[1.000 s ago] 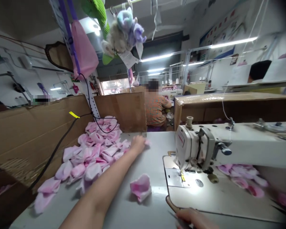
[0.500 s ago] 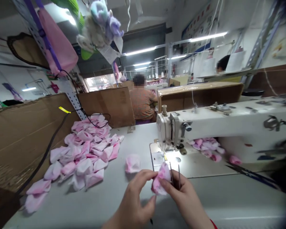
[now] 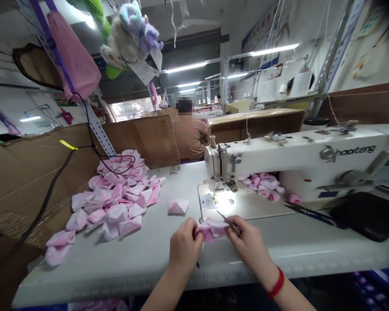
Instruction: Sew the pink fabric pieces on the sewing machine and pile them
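Grip: left hand (image 3: 185,242) and right hand (image 3: 250,242) pinch closed on pink-white folded cloth (image 3: 209,233) before the white metal sewing machine (image 3: 278,151).
Slim dark metal tool (image 3: 228,221): right-held; tilting could snag cloth.

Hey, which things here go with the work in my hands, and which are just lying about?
Seem to belong:
- pink fabric piece, between left hand and right hand
- pointed metal tool, in the right hand
- sewing machine
- pile of pink pieces

Apparently just about:
- hanging plush toys
- hanging pink bag
- flat black object
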Action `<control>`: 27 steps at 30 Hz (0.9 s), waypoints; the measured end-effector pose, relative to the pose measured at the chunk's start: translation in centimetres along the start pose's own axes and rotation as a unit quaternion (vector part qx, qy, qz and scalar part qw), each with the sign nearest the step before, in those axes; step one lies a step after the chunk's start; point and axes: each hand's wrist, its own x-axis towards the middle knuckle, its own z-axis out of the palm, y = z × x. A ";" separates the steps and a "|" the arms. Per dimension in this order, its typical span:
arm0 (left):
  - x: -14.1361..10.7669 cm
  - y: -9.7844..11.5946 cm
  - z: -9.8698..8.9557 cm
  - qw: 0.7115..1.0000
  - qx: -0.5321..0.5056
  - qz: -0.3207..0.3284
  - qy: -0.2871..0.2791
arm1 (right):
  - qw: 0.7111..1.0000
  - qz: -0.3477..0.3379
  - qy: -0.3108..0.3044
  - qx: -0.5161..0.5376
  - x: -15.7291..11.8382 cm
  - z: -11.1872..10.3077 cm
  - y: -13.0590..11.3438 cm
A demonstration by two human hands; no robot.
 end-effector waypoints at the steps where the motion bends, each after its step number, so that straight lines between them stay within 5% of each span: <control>1: -0.1 0.0 0.4 1.000 0.024 0.000 -0.008 | 1.000 0.002 0.011 -0.017 -0.3 0.1 0.2; 4: -0.4 0.0 1.4 0.999 0.046 0.000 -0.026 | 0.992 -0.083 0.034 -0.090 -2.1 0.9 0.0; 7: -0.4 -0.1 1.8 0.997 0.060 0.004 -0.046 | 0.954 -0.213 -0.035 -0.208 -3.6 1.9 -0.6; 14: -0.8 -1.1 1.1 0.995 0.048 0.026 -0.079 | 0.934 -0.143 -0.222 -0.241 -1.6 1.2 -1.3; 18: 0.8 -0.9 0.6 0.990 0.019 0.136 -0.024 | 0.932 -0.130 -0.249 -0.228 -0.5 0.4 -1.2; 22: 4.7 0.0 0.6 0.962 0.057 0.236 -0.126 | 0.935 -0.107 -0.249 -0.228 -0.1 0.4 -0.5; 27: 8.3 1.8 1.8 0.956 0.094 0.217 -0.176 | 0.921 -0.163 -0.252 -0.247 -0.3 0.5 0.0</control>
